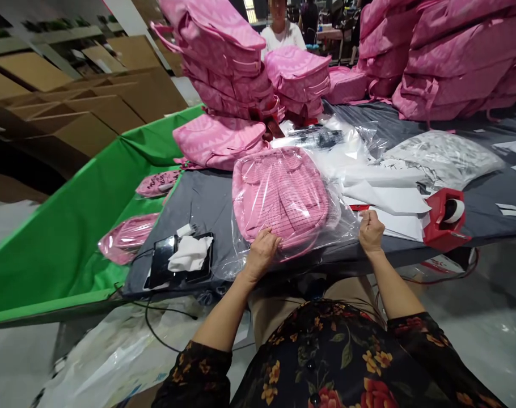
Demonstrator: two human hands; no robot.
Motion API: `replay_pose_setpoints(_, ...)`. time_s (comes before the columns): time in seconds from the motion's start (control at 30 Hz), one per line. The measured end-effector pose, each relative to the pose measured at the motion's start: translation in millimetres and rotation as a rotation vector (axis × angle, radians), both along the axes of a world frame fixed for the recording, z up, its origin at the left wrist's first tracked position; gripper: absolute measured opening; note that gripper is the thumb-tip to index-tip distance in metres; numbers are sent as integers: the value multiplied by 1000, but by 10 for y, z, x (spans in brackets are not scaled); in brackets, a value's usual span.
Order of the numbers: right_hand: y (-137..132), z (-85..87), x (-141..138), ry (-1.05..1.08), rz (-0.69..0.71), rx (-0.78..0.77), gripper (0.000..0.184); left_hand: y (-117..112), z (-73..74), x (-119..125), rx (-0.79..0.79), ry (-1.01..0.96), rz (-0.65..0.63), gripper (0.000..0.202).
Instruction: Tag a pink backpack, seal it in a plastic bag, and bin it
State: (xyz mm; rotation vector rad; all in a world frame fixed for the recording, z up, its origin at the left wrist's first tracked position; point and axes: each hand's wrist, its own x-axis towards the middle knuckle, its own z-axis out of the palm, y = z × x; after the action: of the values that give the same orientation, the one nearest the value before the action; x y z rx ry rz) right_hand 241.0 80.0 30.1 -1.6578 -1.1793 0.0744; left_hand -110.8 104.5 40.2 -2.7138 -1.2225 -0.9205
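A pink backpack [279, 195] lies inside a clear plastic bag [335, 205] on the grey-covered table, close to its front edge. My left hand [263, 250] rests at the near side of the backpack, its fingers curled against the plastic. To the right, my right hand [371, 231] is closed in a fist at the bag's outer corner, and the plastic stretches out toward it. The film between those right fingers is mostly hidden by the hand.
A red tape dispenser [445, 220] stands right, beside white papers [394, 218]. Pink backpacks [462, 62] are stacked behind. A phone-like black device [162, 260] with tissue lies left. The green-lined bin [92, 181] holds bagged pink items. Another person [282, 37] is across the table.
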Motion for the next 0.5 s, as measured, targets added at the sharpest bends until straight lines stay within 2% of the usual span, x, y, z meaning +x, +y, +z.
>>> replay_pose_setpoints(0.13,108,43,28,-4,83,-136,55,74,53,-28,-154,84,12,40)
replay_pose_setpoints(0.2,37,92,114,38,109,-170,55,114,104,-30,-217,120,1,41)
replay_pose_setpoints(0.27,-142,161,308,45,76,-164,53,145,150,-33,-255,122,-19,44)
replay_pose_setpoints(0.37,-562,285,820,-86,-121,-133,45,168,201,-44,-286,103,-54,47)
replay_pose_setpoints(0.5,-1105,443,1662,-261,-522,-186,34,171,233,-49,-317,96,-74,48)
